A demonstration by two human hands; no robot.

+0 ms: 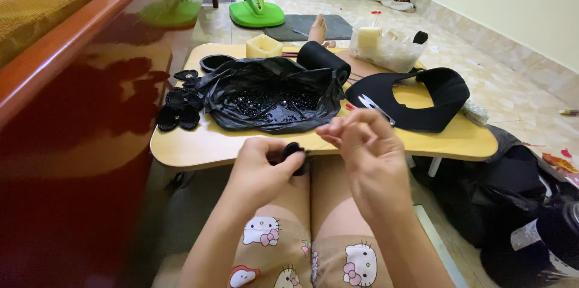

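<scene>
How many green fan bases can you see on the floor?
2. One fan base stands on the tiled floor beyond the low table; the other fan base appears left, beside the bed frame, possibly a reflection.

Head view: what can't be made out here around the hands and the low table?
- Small black piece in the left hand: mostly covered by its fingers, shape unclear.
- Right hand: fingertips pinched; anything between them is too small to see.
- Beads in the black plastic bag: too small to tell apart.
- Scissors on the black visor: partly behind the right hand.
- Green fan: top cut off by the frame edge.
</scene>
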